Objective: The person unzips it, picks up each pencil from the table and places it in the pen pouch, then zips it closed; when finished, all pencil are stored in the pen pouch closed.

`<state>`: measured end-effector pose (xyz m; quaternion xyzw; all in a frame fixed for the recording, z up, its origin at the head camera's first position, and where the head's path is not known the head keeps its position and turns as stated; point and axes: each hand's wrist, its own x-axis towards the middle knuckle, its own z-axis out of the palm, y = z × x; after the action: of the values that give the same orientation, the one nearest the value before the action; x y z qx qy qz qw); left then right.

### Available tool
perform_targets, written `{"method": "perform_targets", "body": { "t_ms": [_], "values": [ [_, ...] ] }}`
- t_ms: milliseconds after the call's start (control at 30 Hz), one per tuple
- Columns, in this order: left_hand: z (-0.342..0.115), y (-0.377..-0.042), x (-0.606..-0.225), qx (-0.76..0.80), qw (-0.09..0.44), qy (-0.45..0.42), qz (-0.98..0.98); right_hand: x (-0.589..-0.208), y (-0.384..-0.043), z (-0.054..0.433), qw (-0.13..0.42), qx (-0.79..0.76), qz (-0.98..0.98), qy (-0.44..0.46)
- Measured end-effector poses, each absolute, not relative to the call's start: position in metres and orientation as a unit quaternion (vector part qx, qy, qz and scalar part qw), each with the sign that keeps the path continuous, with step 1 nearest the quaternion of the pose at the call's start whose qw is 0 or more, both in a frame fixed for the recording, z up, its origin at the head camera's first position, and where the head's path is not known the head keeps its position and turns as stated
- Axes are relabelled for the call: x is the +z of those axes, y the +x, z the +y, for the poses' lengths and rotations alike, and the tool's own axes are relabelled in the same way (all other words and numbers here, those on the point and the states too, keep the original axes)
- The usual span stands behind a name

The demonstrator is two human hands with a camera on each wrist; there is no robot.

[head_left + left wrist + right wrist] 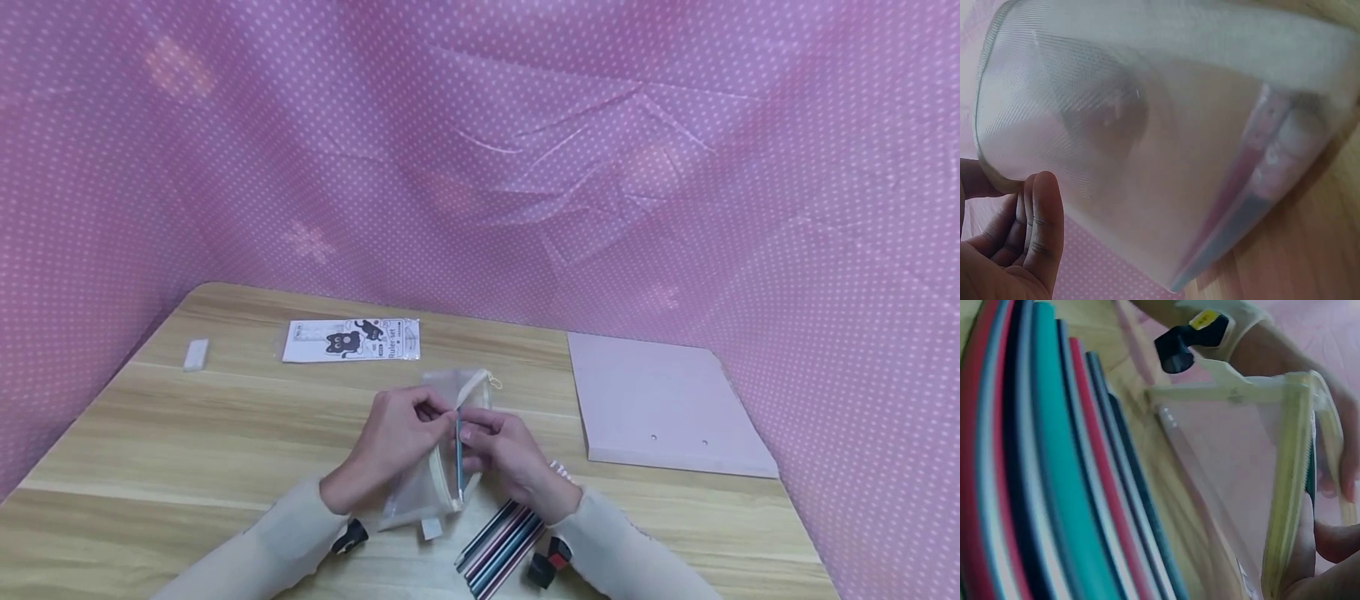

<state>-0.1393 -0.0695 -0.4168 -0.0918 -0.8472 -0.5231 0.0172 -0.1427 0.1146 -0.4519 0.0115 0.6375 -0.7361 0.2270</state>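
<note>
A sheer mesh zip pouch (408,492) is held up over the table, its pale zipper edge spread apart. My left hand (405,429) pinches the pouch's edge between thumb and fingers; the left wrist view shows that grip (1032,231) close up. A teal pencil (459,458) stands in the opening, pinched by my right hand (506,450), whose fingers reach in past the zipper (1291,487). Through the mesh, a red pencil (1222,194) and a blue pencil (1229,234) show near the bottom.
Several loose pencils (498,550) in red, dark and teal lie below my right wrist. Farther back are a ruler set packet (352,340) and, at left, a white eraser (196,355). A pale flat folder (667,408) lies at right. Pink dotted cloth (480,167) hangs behind the table.
</note>
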Motion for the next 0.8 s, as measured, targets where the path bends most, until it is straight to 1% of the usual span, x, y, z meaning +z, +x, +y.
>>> {"method": "perform_targets", "body": {
  "t_ms": [167,300,567,800],
  "values": [
    [-0.069,-0.139,-0.417,-0.512,0.034,-0.1,-0.853,-0.454,-0.14,0.108,0.223,-0.721,0.656,0.014],
    [-0.071,-0.14,-0.418,-0.518,0.026,-0.089,-0.85,-0.455,-0.138,0.108,0.232,-0.713,0.661,-0.006],
    [-0.074,-0.145,-0.419,-0.514,0.023,-0.078,-0.854,-0.451,-0.139,0.116,0.225,-0.72,0.656,-0.028],
    [-0.076,-0.147,-0.419,-0.501,0.041,-0.08,-0.861,-0.446,-0.142,0.121,0.231,-0.749,0.62,-0.047]
  ]
}}
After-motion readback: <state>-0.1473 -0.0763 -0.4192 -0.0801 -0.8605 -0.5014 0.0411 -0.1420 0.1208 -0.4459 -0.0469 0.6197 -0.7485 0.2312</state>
